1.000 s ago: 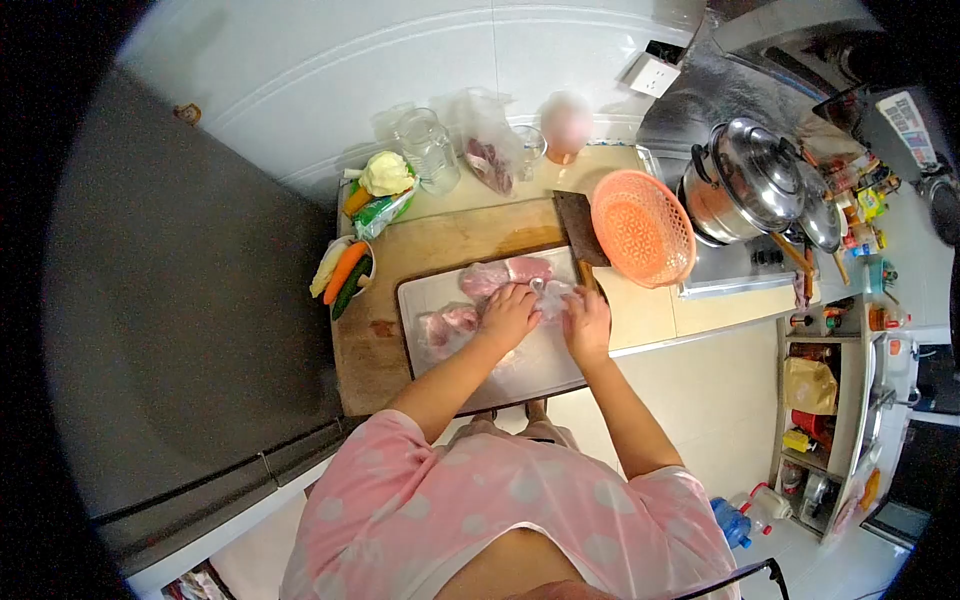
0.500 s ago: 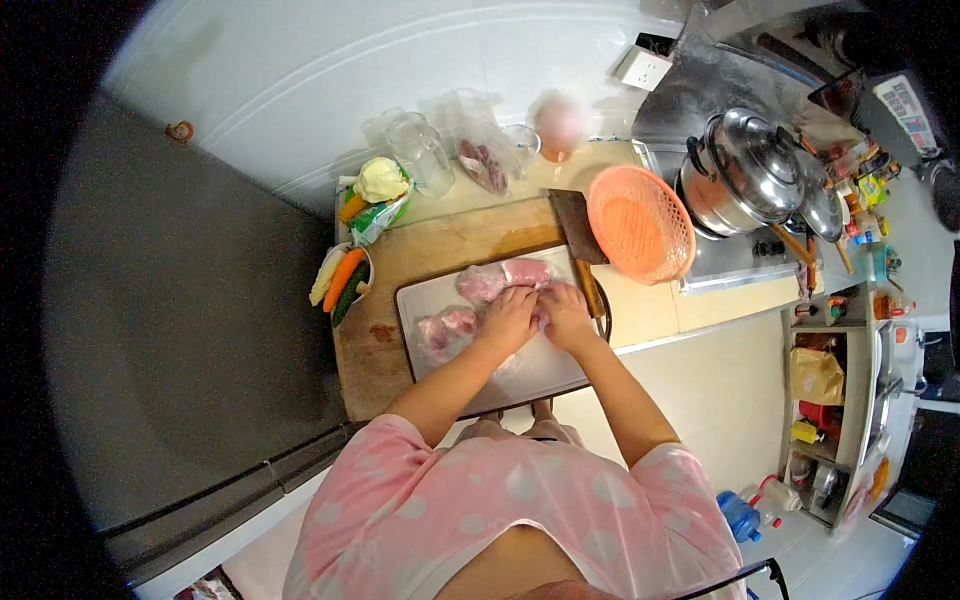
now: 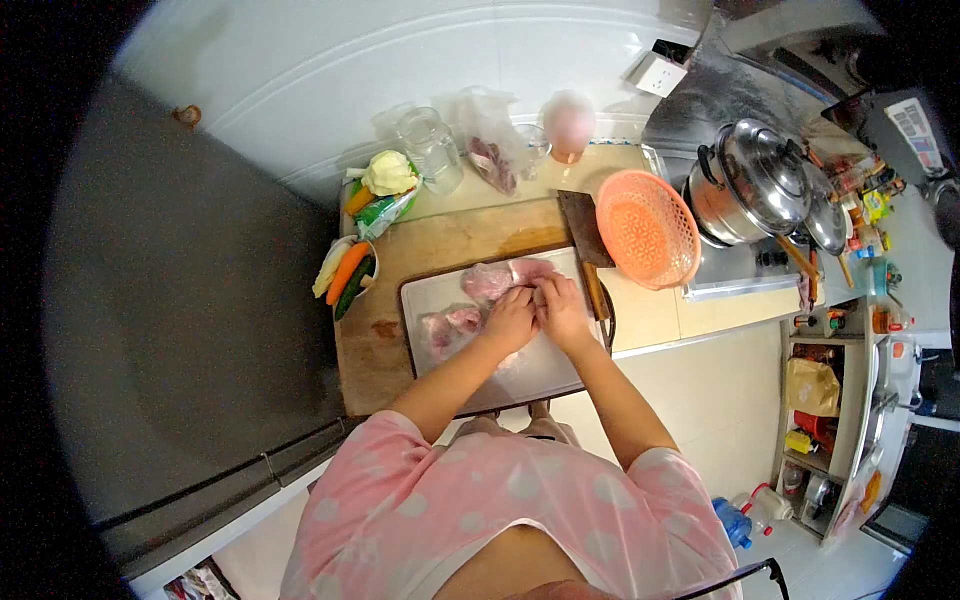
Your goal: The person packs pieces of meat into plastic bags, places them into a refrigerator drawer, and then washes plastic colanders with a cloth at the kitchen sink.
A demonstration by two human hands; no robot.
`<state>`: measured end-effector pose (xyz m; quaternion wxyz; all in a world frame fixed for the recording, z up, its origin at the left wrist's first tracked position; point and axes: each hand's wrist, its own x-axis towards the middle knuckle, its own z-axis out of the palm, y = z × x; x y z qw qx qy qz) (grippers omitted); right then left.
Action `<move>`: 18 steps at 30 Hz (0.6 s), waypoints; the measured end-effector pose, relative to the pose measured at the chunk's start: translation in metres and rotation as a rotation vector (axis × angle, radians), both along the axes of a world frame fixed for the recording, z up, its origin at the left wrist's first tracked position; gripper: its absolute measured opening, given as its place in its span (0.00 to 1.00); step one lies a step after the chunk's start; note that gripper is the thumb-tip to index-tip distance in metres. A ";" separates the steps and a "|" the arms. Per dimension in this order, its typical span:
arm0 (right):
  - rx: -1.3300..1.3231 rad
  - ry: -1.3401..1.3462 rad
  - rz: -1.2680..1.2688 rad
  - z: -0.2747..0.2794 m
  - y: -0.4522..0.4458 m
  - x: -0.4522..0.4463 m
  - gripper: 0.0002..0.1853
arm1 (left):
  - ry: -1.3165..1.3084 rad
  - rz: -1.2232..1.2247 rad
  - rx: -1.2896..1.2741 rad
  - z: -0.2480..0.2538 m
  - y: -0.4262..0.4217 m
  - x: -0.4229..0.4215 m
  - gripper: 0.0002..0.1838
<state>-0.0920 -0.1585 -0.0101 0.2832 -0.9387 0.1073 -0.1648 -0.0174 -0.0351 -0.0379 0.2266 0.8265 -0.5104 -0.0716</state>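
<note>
Pale pink raw meat lies on a white cutting board (image 3: 550,372) with a dark rim. My left hand (image 3: 512,320) and my right hand (image 3: 562,312) meet over the board, fingers curled in and pressed on a piece of raw meat (image 3: 532,270). Most of that piece is hidden under the fingers. Touching it on the left is another chunk of meat (image 3: 484,281). Further left and nearer me sit smaller pieces of meat (image 3: 452,326). A cleaver (image 3: 583,230) rests beyond my right hand, its wooden handle across the board's right edge.
Under the white board is a larger wooden board (image 3: 375,345). An orange basket (image 3: 648,230) stands right of the cleaver, before a steel pot (image 3: 750,180) on the stove. Carrot and cucumber (image 3: 350,270), a cauliflower (image 3: 390,173), a glass jar (image 3: 430,150) and bagged meat (image 3: 492,165) line the back left.
The whole view has shifted slightly. My fingers have moved a little over the meat, staying close together; the pieces on the board lie much as before.
</note>
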 end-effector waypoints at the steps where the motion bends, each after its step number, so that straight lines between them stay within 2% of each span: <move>1: -0.010 -0.011 0.045 -0.001 0.001 0.005 0.23 | 0.042 0.009 0.010 -0.003 0.001 0.002 0.20; 2: -0.044 -0.079 0.037 -0.010 0.003 0.010 0.19 | 0.086 0.017 0.022 -0.006 0.003 0.003 0.20; 5: -0.022 -0.053 -0.025 -0.021 0.005 0.017 0.19 | 0.070 -0.038 0.088 0.003 0.009 0.006 0.19; 8: -0.027 -0.092 -0.022 -0.029 0.005 0.017 0.17 | 0.118 -0.037 -0.020 -0.009 0.019 0.011 0.16; 11: -0.140 -0.018 -0.023 -0.024 0.007 0.012 0.13 | 0.348 -0.045 -0.029 -0.003 0.032 0.018 0.14; 14: -0.219 0.058 -0.013 -0.030 0.012 0.011 0.12 | 0.310 0.084 -0.263 0.027 0.039 0.022 0.13; 17: -0.155 0.024 -0.048 -0.027 0.016 0.013 0.12 | 0.037 0.034 -0.100 0.043 0.045 0.036 0.13; 18: -0.095 -0.008 -0.061 -0.028 0.016 0.014 0.12 | 0.071 0.001 -0.068 0.042 0.045 0.035 0.12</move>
